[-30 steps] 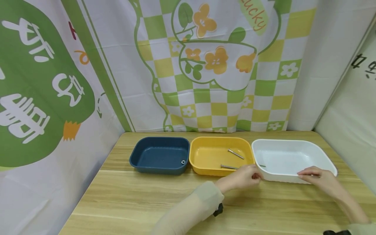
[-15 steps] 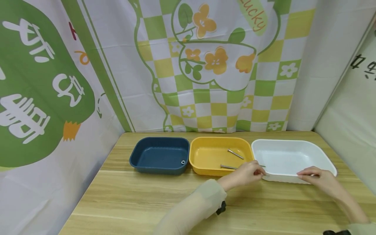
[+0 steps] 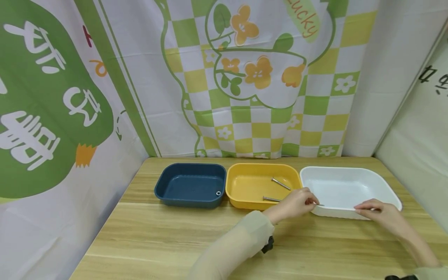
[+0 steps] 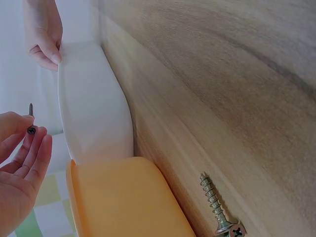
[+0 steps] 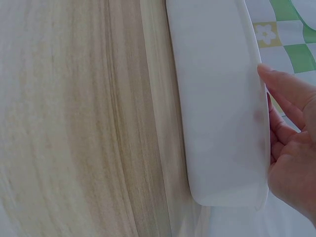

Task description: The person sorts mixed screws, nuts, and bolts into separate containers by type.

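Observation:
My left hand [image 3: 294, 203] pinches a small dark screw [image 4: 31, 111] with a cross-slot head between thumb and fingertips. In the head view this hand is at the near left corner of the white box [image 3: 336, 212], and the screw's tip points right over the box's rim. My right hand [image 3: 382, 214] grips the front rim of the white box, thumb on the near side and fingers over the inside, as the right wrist view shows. Two long silver bolts [image 3: 281, 183] lie in the yellow box [image 3: 245, 204], the nearer one partly hidden by my left hand.
A dark blue box [image 3: 190, 203] with a small metal nut [image 3: 218, 193] stands left of the yellow one, all in a row on the wooden table [image 3: 147, 233]. Close to the left wrist camera are a coarse-threaded screw [image 4: 212, 200] and another cross-slot head [image 4: 238, 230]. A patterned cloth [image 3: 252, 116] hangs behind.
My left hand has risen slightly and shifted right along the white box's near left corner, and the screw now shows past its fingertips. My right hand stays on the rim.

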The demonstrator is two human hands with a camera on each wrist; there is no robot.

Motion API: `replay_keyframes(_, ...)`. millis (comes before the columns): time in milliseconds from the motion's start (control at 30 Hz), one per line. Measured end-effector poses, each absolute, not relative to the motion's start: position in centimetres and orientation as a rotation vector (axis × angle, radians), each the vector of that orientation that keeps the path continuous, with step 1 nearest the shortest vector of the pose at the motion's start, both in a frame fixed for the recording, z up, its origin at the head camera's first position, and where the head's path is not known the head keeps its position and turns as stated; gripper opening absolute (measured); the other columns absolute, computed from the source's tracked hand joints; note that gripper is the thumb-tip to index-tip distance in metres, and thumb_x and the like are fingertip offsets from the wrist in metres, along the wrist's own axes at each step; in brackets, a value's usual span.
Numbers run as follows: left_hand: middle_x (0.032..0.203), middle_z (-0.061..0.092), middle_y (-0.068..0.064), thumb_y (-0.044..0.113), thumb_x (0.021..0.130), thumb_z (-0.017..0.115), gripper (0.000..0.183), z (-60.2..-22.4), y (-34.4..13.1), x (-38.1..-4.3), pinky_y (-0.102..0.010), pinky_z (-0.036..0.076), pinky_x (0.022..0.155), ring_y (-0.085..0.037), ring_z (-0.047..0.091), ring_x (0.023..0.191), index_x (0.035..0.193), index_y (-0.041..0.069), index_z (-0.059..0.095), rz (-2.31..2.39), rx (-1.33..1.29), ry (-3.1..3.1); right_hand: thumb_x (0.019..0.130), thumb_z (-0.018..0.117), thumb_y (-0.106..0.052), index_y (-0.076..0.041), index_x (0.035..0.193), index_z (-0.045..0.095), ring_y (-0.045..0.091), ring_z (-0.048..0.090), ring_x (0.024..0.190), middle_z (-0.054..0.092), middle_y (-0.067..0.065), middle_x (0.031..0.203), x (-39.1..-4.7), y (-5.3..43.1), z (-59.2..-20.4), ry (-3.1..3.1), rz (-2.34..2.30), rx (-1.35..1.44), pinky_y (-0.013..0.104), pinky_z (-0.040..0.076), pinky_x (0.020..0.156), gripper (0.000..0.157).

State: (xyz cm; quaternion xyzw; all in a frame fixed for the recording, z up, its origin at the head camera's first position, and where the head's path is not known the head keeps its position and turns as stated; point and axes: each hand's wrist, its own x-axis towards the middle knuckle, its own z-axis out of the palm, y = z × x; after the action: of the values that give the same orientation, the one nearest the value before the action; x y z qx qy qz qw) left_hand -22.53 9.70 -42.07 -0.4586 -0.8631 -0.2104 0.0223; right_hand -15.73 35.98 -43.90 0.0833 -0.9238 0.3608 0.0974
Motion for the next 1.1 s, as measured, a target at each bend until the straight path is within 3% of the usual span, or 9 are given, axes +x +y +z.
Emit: replay_keyframes(1100, 0.083, 0.060, 0.008, 0.012, 0.084, 0.059, 0.016, -42.7, 12.4, -23.6, -0.001, 0.032, 0.060, 0.006, 0.047, 0.072, 0.096, 0.015, 0.069, -0.661, -1.303, -2.735, 0.081, 0.064, -0.012, -0.008, 0.086, 0.069, -0.011, 0.046, 0.074, 0.058, -0.022, 0.081, -16.0, 36.3, -44.4, -2.711, 1.111, 0.263, 0.009, 0.035, 0.060, 0.008)
